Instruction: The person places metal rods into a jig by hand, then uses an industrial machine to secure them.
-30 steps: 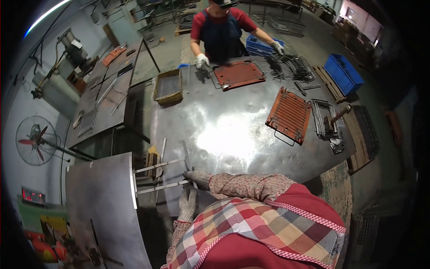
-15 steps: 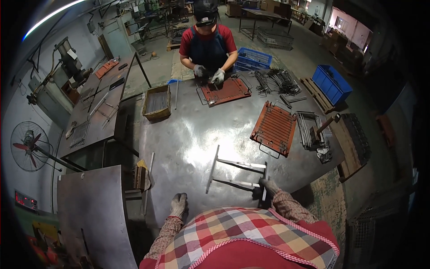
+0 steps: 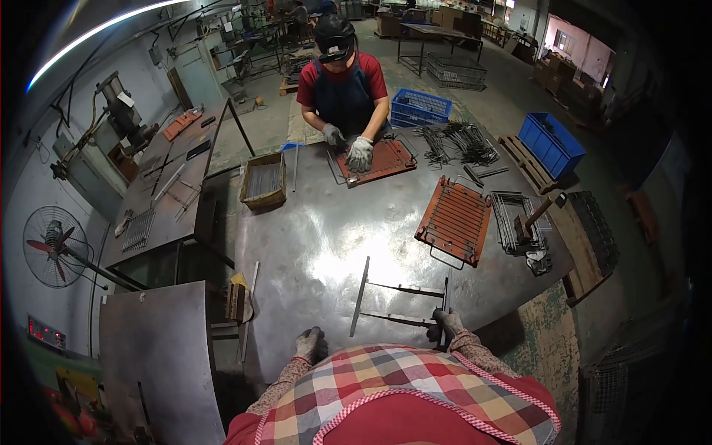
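A metal frame (image 3: 360, 297) lies across the near part of the steel table (image 3: 297, 245): two longer bars joined by two thin crosspieces. My right hand (image 3: 449, 323), in a grey glove, is closed round the bar at its right end. Some of those fingers are hidden behind the bar. My left hand (image 3: 311, 344), also gloved, rests by the table's near edge, left of the frame and apart from it. Its fingers are curled in, and nothing shows in them. Right of centre lies an orange jig plate (image 3: 454, 220) bearing several thin rods.
Across the table a person (image 3: 343, 85) presses gloved hands on another orange jig (image 3: 382, 162). A box of rods (image 3: 263, 180) stands at left. Wire parts (image 3: 469, 143) pile up at the far right; a hammer (image 3: 535, 215) and wire frames (image 3: 512, 222) lie at the right edge.
The metal frame has come nearer and settled on the table, with my right hand still on it. My left hand has shifted slightly right. The person opposite has moved a hand flat onto the jig.
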{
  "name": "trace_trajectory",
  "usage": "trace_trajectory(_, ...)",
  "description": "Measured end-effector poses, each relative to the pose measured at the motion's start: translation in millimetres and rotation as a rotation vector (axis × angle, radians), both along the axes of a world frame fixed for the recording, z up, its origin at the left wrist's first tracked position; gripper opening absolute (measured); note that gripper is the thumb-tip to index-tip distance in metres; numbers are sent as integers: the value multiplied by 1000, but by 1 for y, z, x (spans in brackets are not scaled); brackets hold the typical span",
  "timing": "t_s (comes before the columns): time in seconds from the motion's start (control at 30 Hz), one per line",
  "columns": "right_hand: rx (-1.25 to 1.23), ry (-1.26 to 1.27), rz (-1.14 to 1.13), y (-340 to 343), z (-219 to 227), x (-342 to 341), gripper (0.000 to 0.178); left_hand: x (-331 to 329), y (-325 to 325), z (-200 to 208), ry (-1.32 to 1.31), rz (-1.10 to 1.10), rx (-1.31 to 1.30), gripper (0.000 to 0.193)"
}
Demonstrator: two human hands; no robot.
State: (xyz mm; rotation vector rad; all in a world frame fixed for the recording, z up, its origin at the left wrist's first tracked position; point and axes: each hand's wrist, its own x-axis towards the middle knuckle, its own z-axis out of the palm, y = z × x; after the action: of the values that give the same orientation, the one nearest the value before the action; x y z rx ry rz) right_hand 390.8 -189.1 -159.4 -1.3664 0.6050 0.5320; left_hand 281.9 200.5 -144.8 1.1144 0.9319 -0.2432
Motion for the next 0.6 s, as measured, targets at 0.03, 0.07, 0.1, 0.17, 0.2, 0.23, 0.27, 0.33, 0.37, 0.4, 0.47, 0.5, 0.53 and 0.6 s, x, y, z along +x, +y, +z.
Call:
trace_trajectory(0.03, 2, 0, 2, 2, 4, 0, 30, -2, 0, -3, -12, 5, 2, 24)
trace_trajectory(0.07, 11, 22, 6, 3, 10, -1, 30, -3, 1, -5, -24, 10, 5, 25)
trace_trajectory(0.1, 20, 45, 10, 4, 14, -2, 30, -4, 2, -7, -24, 12, 6, 25)
trace_trajectory(0.17, 16, 50, 24, 4, 17, -1, 31, -5, 4, -11, -24, 14, 4, 26)
trace_trajectory(0.2, 12, 56, 35, 5, 18, -1, 31, -6, 4, -12, -25, 15, 4, 26)
trace_trajectory(0.23, 12, 55, 37, 5, 18, -1, 31, -7, 5, -13, -38, 20, -18, 26)
trace_trajectory(0.27, 8, 59, 24, 6, 17, -1, 31, -8, 5, -14, -52, 24, -40, 25)
trace_trajectory(0.33, 5, 63, 11, 7, 16, -2, 31, -8, 7, -15, -58, 21, -34, 25)
trace_trajectory(0.37, 2, 49, -7, 8, 16, -2, 30, -9, 7, -15, -63, 17, -28, 25)
trace_trajectory(0.4, 0, 36, -26, 9, 16, -3, 28, -8, 6, -14, -63, 16, -29, 25)
trace_trajectory(0.47, 12, 36, -21, 4, 5, -1, 29, -7, 5, -10, -43, 23, -28, 25)
trace_trajectory(0.5, 24, 37, -13, 2, 0, -1, 29, -6, 5, -9, -43, 20, -27, 25)
trace_trajectory(0.53, 24, 37, -13, 3, 3, -1, 29, -6, 5, -9, -42, 18, -26, 24)
trace_trajectory(0.6, 22, 47, -21, 7, 12, -2, 28, -5, 5, -8, -42, 16, -25, 23)
